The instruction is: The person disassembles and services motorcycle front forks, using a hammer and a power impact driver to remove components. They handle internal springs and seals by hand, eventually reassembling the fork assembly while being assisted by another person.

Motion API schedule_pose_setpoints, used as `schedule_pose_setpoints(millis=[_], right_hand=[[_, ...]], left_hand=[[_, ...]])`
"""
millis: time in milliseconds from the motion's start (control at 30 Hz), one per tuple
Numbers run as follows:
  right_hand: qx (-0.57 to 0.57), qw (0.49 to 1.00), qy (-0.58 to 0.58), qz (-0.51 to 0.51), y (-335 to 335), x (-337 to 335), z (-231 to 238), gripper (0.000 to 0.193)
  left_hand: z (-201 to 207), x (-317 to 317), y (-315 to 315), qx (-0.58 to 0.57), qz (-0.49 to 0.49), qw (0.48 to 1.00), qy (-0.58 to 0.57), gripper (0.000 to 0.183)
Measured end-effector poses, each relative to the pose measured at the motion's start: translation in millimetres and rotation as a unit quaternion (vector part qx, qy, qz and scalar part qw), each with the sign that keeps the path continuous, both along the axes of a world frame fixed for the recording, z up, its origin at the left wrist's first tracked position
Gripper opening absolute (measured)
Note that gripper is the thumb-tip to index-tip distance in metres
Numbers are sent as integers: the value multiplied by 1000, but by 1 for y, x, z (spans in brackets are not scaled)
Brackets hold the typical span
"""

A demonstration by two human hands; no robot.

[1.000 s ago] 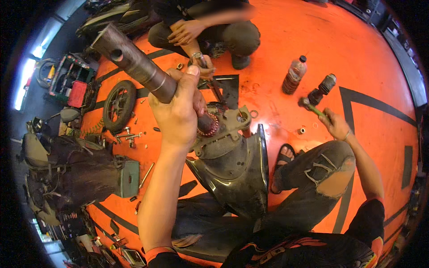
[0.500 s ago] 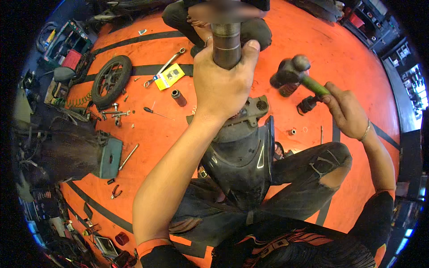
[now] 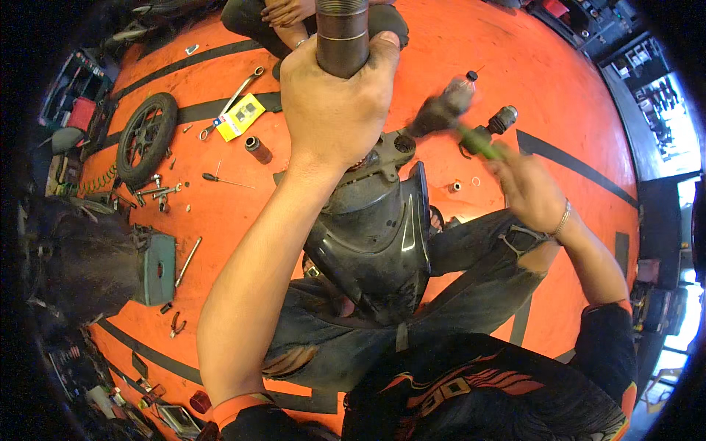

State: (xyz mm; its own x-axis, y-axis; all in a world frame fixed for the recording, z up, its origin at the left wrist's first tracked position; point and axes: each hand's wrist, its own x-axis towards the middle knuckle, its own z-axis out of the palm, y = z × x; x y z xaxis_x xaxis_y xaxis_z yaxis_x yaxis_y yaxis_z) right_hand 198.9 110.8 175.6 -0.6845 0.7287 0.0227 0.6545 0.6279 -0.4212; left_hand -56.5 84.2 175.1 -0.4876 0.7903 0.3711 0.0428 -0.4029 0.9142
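My left hand (image 3: 334, 110) is closed around a dark metal tube (image 3: 343, 37) that stands up with fine threads at its upper part. Under that hand sits a grey metal bracket (image 3: 397, 153) with round holes, at the top of a black plastic motorcycle body panel (image 3: 368, 239) between my legs; the tube's lower end is hidden by the hand. To the right, my right hand (image 3: 529, 189) grips the green handle of a hammer (image 3: 482, 142). Its dark head is smeared by motion and appears near the bracket's right end.
Across from me another person (image 3: 290, 15) squats. On the orange floor lie a wheel (image 3: 147, 140), a ring spanner (image 3: 234, 103), a yellow box (image 3: 241, 117), a dark cylinder (image 3: 257, 150), a screwdriver (image 3: 228, 181) and pliers (image 3: 177, 325). A clear bottle (image 3: 461, 90) stands beyond the hammer.
The hammer has swung left and down toward the bracket with my right hand. My left hand keeps its hold on the tube. The whole view has shifted somewhat.
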Motion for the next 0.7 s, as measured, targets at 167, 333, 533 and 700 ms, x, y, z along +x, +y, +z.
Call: schedule_pose_setpoints(millis=[167, 333, 533, 700], right_hand=[[53, 998, 23, -36, 7, 5, 26, 24], [-4, 998, -57, 14, -12, -2, -6, 28], [7, 992, 84, -99, -6, -6, 30, 28], [15, 993, -113, -16, 3, 0, 12, 27]], left_hand=[[-2, -6, -4, 6, 16, 999, 48, 24], [0, 1, -11, -36, 35, 998, 31, 19], [7, 11, -16, -18, 7, 999, 37, 11], [3, 9, -2, 65, -50, 993, 89, 21]])
